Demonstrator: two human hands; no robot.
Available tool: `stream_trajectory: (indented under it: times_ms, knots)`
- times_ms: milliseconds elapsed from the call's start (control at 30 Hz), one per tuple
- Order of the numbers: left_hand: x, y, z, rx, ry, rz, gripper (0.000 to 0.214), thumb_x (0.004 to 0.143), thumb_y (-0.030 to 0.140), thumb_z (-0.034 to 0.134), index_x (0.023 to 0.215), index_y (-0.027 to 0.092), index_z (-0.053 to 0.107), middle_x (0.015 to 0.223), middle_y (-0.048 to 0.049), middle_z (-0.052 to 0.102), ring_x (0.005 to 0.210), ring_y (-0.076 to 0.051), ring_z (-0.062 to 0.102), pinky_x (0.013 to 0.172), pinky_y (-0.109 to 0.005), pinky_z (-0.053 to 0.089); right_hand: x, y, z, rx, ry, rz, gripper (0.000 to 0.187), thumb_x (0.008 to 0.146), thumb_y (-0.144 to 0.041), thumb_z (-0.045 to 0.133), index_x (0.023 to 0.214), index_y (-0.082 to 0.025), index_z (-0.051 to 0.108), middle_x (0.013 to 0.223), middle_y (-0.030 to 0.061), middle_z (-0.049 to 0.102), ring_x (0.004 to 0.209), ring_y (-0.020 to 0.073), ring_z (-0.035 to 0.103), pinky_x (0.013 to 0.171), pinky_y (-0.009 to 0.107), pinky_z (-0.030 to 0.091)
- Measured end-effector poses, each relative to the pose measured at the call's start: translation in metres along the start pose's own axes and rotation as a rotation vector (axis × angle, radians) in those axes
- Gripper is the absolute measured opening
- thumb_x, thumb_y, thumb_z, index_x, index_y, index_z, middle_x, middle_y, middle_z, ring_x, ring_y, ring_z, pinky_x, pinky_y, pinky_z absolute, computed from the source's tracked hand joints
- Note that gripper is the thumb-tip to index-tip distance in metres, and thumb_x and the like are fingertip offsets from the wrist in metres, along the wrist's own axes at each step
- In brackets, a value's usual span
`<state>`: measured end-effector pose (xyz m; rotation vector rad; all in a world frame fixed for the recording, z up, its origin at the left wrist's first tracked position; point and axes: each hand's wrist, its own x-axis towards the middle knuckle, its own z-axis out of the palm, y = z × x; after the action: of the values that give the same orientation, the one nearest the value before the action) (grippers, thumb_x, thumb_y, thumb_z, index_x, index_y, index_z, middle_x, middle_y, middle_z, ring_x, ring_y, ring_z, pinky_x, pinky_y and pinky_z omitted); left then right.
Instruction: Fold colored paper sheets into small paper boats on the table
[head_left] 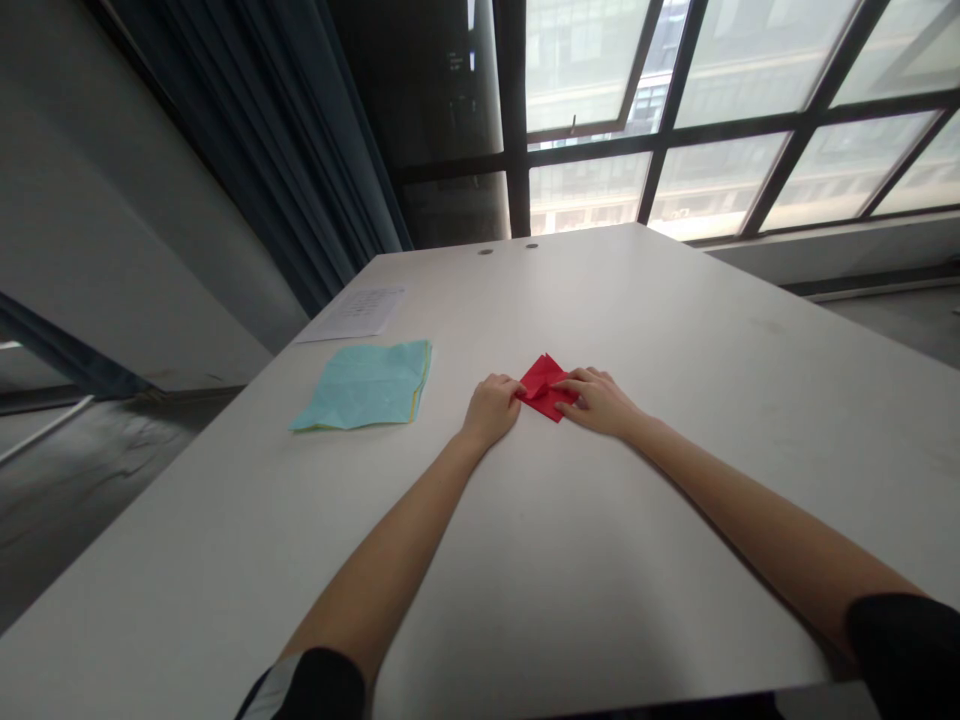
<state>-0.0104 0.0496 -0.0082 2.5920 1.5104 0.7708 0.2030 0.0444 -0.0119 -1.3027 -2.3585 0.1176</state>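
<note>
A small piece of red folded paper point(546, 372) lies on the white table between my hands, one corner pointing away from me and another toward me. Its upper layer shows a raised fold near the middle. My left hand point(492, 408) pinches the paper's left corner, thumb and fingers closed on it. On the right side, my right hand point(598, 402) has its fingertips on the paper, the index finger at the raised fold and the thumb near the lower right edge. The fingers partly cover the right corner.
Left of my hands lies a stack of light blue paper sheets point(367, 385) with a yellow edge showing. Behind it is a printed white sheet point(354, 313). The white table point(525, 560) reaches toward the windows point(592, 190); a dark blue curtain point(300, 150) hangs at the left.
</note>
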Motion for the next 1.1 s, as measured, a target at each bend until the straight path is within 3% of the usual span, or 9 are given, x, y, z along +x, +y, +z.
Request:
stream_trajectory:
  times_ms: [367, 533, 800, 967, 1100]
  knots:
    - [-0.002, 0.006, 0.0, 0.004, -0.08, 0.137, 0.03, 0.077, 0.012, 0.046, 0.095, 0.023, 0.067, 0.093, -0.0046, 0.062, 0.089, -0.017, 0.053, 0.083, -0.031, 0.044, 0.0, -0.003, -0.004, -0.01, -0.026, -0.05, 0.031, 0.083, -0.033, 0.047, 0.11, -0.025, 0.059, 0.105, 0.008, 0.058, 0.093, 0.0215, 0.05, 0.084, 0.037, 0.035]
    - [-0.002, 0.009, -0.002, 0.026, -0.111, 0.052, 0.028, 0.079, 0.015, 0.045, 0.093, 0.023, 0.068, 0.095, -0.005, 0.061, 0.091, -0.018, 0.053, 0.085, -0.032, 0.043, 0.0, -0.002, -0.006, 0.054, -0.049, -0.164, 0.034, 0.078, -0.015, 0.044, 0.101, -0.027, 0.065, 0.102, 0.0056, 0.059, 0.092, 0.0207, 0.051, 0.084, 0.037, 0.035]
    - [-0.003, 0.014, -0.001, 0.096, -0.095, 0.022, 0.025, 0.079, 0.017, 0.045, 0.093, 0.022, 0.066, 0.094, -0.006, 0.061, 0.091, -0.019, 0.052, 0.082, -0.033, 0.042, 0.002, 0.0, -0.006, 0.245, -0.033, -0.264, 0.029, 0.067, -0.008, 0.045, 0.079, -0.021, 0.069, 0.086, 0.0034, 0.064, 0.083, 0.0176, 0.055, 0.08, 0.032, 0.039]
    - [-0.003, 0.013, 0.002, 0.212, 0.038, -0.192, 0.028, 0.085, 0.032, 0.041, 0.095, 0.017, 0.063, 0.096, -0.0097, 0.06, 0.091, -0.023, 0.051, 0.079, -0.037, 0.039, 0.003, -0.003, -0.005, 0.259, -0.014, -0.264, 0.02, 0.072, -0.014, 0.048, 0.079, -0.019, 0.066, 0.082, 0.0045, 0.065, 0.079, 0.0169, 0.057, 0.075, 0.03, 0.042]
    - [-0.001, 0.008, 0.004, 0.145, 0.075, -0.277, 0.03, 0.084, 0.038, 0.042, 0.089, 0.018, 0.063, 0.094, -0.0088, 0.062, 0.091, -0.025, 0.051, 0.078, -0.038, 0.039, 0.002, -0.005, -0.007, 0.219, -0.009, -0.229, 0.017, 0.08, -0.022, 0.047, 0.081, -0.019, 0.064, 0.086, 0.0052, 0.066, 0.081, 0.0171, 0.058, 0.079, 0.031, 0.041]
